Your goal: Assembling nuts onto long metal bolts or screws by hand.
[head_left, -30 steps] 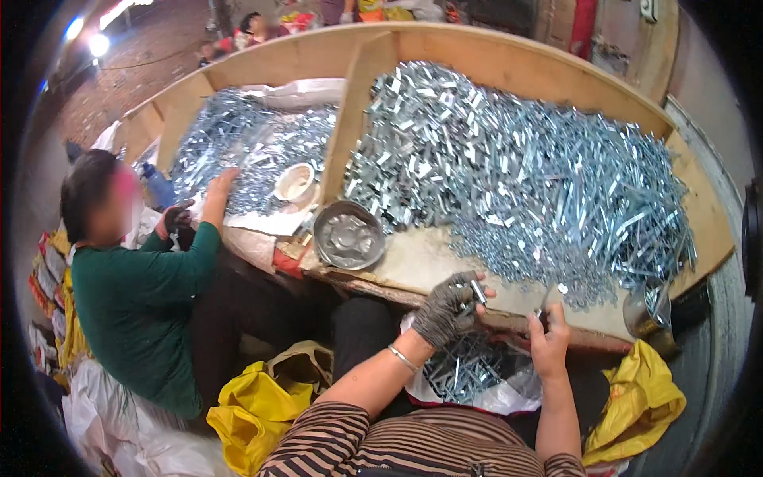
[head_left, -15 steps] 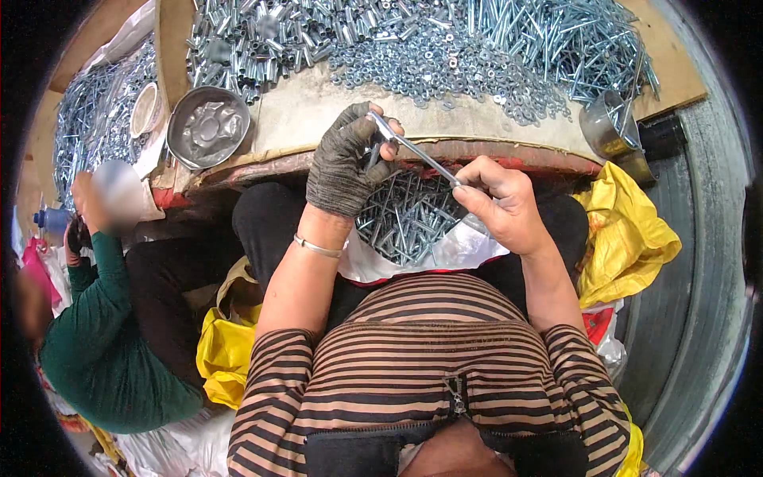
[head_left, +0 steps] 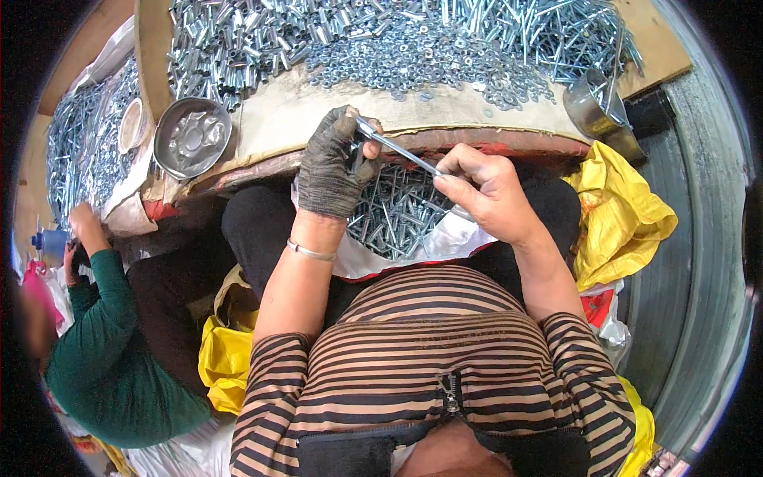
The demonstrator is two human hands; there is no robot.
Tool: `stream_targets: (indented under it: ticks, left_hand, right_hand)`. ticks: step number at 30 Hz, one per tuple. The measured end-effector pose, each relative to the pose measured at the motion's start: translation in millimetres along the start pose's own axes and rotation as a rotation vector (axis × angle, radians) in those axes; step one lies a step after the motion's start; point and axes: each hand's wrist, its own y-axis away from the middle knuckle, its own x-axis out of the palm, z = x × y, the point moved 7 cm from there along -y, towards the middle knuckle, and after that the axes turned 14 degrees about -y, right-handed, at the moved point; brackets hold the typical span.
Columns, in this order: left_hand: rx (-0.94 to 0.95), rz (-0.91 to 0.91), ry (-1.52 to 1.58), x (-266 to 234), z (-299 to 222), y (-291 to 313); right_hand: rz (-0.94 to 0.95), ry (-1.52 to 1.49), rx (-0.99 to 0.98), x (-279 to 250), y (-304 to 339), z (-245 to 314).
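My left hand (head_left: 327,171), in a dark grey fingerless glove, is closed round the sleeve end of a long, thin metal bolt (head_left: 404,151). More metal pieces show between its curled fingers, partly hidden. Bare, my right hand (head_left: 494,197) pinches the bolt's other end between thumb and forefinger. The bolt slants down from left to right between both hands. Below it, on my lap, an open white bag (head_left: 362,264) holds a heap of similar bolts (head_left: 397,216).
On the worktable (head_left: 274,107) lie heaps of metal sleeves (head_left: 238,52), washers (head_left: 429,67) and long bolts (head_left: 548,36). A metal bowl (head_left: 191,139) sits left, a metal cup (head_left: 588,103) right. A co-worker in a green top (head_left: 119,374) sits at left; yellow sacking (head_left: 624,219) lies right.
The view has shifted slightly, so the table and its heaps appear farther left and higher. Both hands keep their hold on the bolt. The co-worker's raised hand has lowered a little.
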Motion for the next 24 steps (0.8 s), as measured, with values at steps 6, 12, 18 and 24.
stream_targets:
  ticks: [6,12,18,24]
  left_hand:
    - [0.007,0.009,-0.247,11,10,0]
    - [-0.262,0.223,-0.007,30,49,7]
    - [-0.293,0.089,-0.333,29,42,4]
    - [-0.269,0.179,-0.689,38,29,8]
  right_hand:
    - [-0.092,0.031,-0.058,0,-10,-10]
    - [-0.373,0.709,-0.661,16,-29,39]
    - [-0.213,0.603,-0.672,34,-64,20]
    - [-0.595,0.461,-0.295,-77,-47,-18]
